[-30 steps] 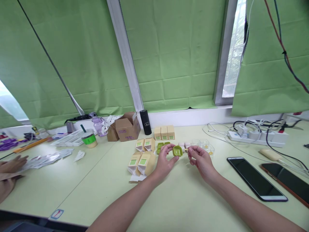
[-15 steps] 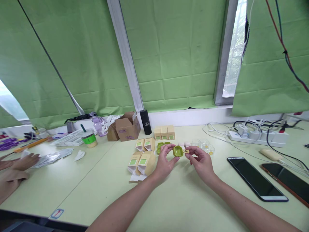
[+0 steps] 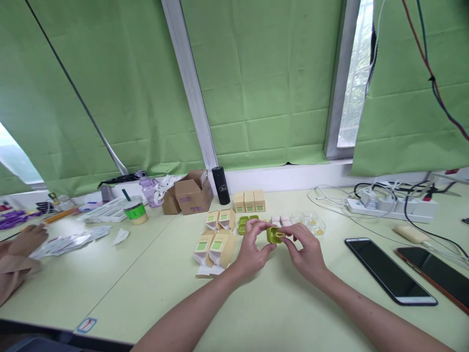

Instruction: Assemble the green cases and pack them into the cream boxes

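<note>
My left hand (image 3: 252,247) pinches a small green plastic case (image 3: 273,235) just above the pale green table (image 3: 154,288). My right hand (image 3: 304,247) is closed on a tiny yellow piece (image 3: 279,235) pressed at the case's opening. Behind the hands lie more green cases (image 3: 244,225), small pink pieces (image 3: 280,220) and clear trays (image 3: 309,221) with yellow bits. Tan folded cartons with green labels (image 3: 216,244) lie just left of my left hand.
A row of small tan boxes (image 3: 249,201), a black bottle (image 3: 221,185) and a cardboard box (image 3: 192,195) stand at the back. Two phones (image 3: 390,270) and a power strip (image 3: 392,208) lie right. Another person's hand (image 3: 27,239) works among packets (image 3: 69,239) at the left.
My right hand has brought the yellow piece left to the green case's opening, and both hands have dropped slightly. The other person's hand at the left has shifted.
</note>
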Available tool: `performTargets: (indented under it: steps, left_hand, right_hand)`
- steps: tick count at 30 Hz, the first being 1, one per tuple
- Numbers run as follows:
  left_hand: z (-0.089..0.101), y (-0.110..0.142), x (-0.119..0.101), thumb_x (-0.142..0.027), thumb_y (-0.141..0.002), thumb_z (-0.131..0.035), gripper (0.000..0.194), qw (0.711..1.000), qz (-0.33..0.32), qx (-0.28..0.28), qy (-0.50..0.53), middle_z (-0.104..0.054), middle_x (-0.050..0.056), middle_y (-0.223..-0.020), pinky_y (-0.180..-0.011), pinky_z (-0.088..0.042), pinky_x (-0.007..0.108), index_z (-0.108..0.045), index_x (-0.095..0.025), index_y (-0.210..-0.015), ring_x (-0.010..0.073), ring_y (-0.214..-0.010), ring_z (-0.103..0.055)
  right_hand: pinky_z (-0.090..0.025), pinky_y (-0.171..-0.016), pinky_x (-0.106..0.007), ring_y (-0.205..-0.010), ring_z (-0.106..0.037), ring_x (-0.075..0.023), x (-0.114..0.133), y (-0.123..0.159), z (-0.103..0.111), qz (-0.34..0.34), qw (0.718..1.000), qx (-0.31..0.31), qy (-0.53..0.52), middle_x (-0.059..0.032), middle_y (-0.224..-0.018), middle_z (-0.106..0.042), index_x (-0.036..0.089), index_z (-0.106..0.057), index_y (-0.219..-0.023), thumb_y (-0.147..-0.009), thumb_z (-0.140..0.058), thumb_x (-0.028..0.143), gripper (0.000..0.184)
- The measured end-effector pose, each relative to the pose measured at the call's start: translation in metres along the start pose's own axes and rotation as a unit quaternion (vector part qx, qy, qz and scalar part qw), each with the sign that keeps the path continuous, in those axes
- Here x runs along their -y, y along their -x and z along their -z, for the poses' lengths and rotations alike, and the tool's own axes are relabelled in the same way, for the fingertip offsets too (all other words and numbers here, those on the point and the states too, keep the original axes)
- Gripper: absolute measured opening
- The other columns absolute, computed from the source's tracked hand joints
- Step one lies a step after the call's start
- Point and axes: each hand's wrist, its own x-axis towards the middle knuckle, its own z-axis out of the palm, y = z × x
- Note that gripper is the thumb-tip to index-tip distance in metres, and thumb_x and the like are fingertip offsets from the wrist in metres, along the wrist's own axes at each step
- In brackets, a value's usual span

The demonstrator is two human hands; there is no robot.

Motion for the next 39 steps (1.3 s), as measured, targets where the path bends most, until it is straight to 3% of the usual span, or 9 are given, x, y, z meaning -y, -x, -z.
performTargets:
  steps: [4, 16, 39]
  left_hand:
    - [-0.0003, 0.0005, 0.0003, -0.009, -0.078, -0.076, 0.048, 1.0, -0.007, 0.004, -0.005, -0.053, 0.009, -0.125, -0.117, -0.043, 0.051, -0.07, -0.029, -0.121, 0.0296, -0.131, -0.05]
    - [-0.0003, 0.0022, -0.0029, -0.008, -0.076, -0.078, 0.049, 0.999, -0.019, 0.01, -0.033, -0.053, 0.009, -0.124, -0.115, -0.042, 0.05, -0.07, -0.029, -0.12, 0.0308, -0.133, -0.048]
    - [-0.0012, 0.003, 0.0009, -0.007, -0.076, -0.081, 0.05, 0.999, -0.024, 0.025, -0.035, -0.051, 0.009, -0.126, -0.115, -0.045, 0.051, -0.071, -0.028, -0.12, 0.0298, -0.132, -0.049]
  right_hand:
    - [-0.054, -0.079, -0.043, -0.092, -0.064, -0.026, -0.0026, 0.0013, 0.0002, 0.029, 0.999, 0.002, 0.032, -0.007, -0.097, -0.073, 0.028, -0.071, -0.11, -0.097, -0.057, 0.014, 0.024]
    - [-0.046, -0.069, -0.036, -0.084, -0.055, -0.0227, -0.0061, 0.0045, 0.0014, 0.087, 0.985, 0.012, 0.146, -0.0073, -0.092, -0.061, 0.024, -0.071, -0.106, -0.096, -0.059, 0.011, 0.021]
    - [-0.04, -0.067, -0.034, -0.079, -0.048, -0.0196, -0.0052, 0.0013, -0.0003, 0.144, 0.982, 0.024, 0.12, -0.0043, -0.081, -0.063, 0.02, -0.067, -0.1, -0.095, -0.059, 0.004, 0.019]
